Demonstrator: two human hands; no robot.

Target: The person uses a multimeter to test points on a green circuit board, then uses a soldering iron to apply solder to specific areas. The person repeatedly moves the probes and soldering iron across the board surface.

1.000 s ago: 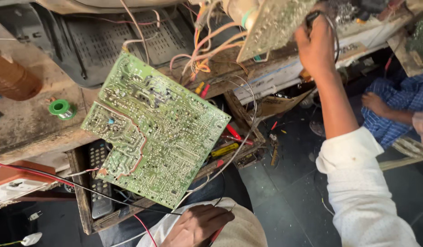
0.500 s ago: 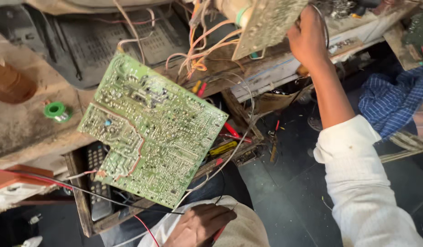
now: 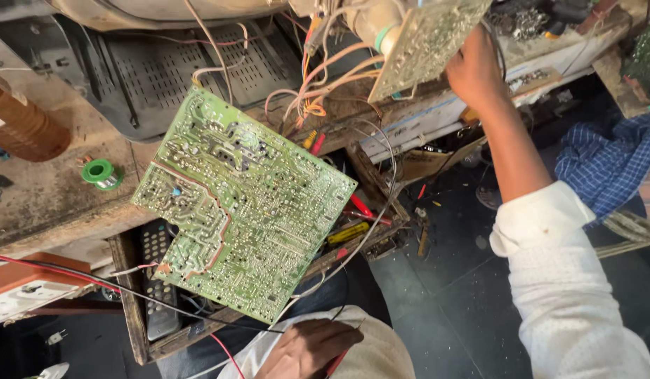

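Here the right hand [image 3: 472, 70], upper right of the frame, grips a small pale circuit board [image 3: 427, 42]. At bottom centre, the left hand [image 3: 307, 349] lies loosely curled, grasping nothing, below a large green circuit board [image 3: 244, 203].

Worn wooden bench [image 3: 44, 203]: green solder spool [image 3: 100, 173], copper coil [image 3: 23, 126].

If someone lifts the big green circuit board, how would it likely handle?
The green circuit board looks like a flat rigid sheet, so probably stiff. The wires trailing from its edge would likely tug back. Its dense solder points suggest it is fragile and prickly.
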